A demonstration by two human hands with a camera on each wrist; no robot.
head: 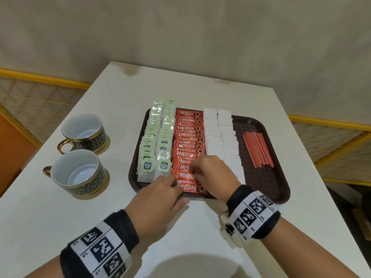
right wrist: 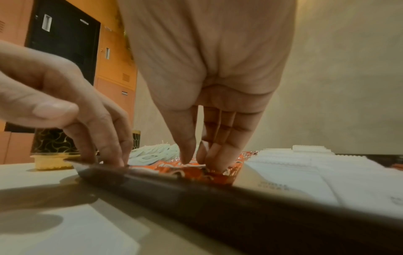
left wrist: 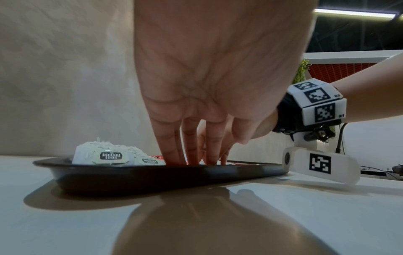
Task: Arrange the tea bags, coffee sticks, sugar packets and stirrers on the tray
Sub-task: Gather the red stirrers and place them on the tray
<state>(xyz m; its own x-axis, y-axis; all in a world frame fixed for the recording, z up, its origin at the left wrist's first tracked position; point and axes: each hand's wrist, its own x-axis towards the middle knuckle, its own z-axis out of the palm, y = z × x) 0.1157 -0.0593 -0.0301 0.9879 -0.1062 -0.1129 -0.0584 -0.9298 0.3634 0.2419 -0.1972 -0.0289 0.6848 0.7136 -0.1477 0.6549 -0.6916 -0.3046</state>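
Both my hands on the red coffee sticks

My left hand [head: 160, 194] presses straight fingers onto the near end of the coffee sticks [head: 187, 146] at the tray [head: 267, 185] rim; my right hand [head: 213, 173] pinches 1 stick between thumb and fingers. Tea bags [head: 155, 145] lie in 2 rows left, sugar packets [head: 220, 137] right, stirrers [head: 258, 149] far right.

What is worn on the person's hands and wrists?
Both hands, left hand and right hand, are bare. Each wrist carries a black band wrapped with white panels printed with square black-and-white codes. A white camera housing hangs under the right wrist.
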